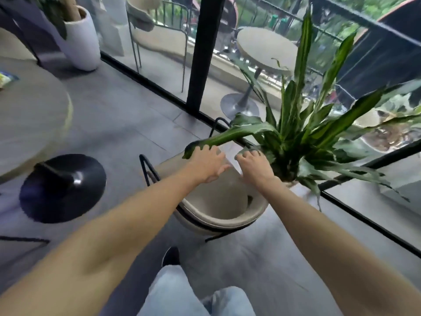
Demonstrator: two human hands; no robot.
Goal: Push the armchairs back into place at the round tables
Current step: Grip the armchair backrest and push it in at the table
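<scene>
A beige armchair [216, 221] with a black wire frame stands just in front of me, its curved back toward my legs. It sits beside the glass wall, apart from the round table [34, 115] at the left. Both my arms reach out over its seat. My left hand [208, 164] hovers with fingers spread, just beneath a long green leaf. My right hand [255, 167] has its fingers bent among the plant's lower leaves; whether it grips anything is blurred.
A large potted plant [300, 133] crowds the armchair's right side, against the black-framed glass wall [200, 53]. The round table's black base [61, 188] sits on the grey floor at the left. A white planter [79, 35] stands far left. Beyond the glass are another table [266, 49] and chair.
</scene>
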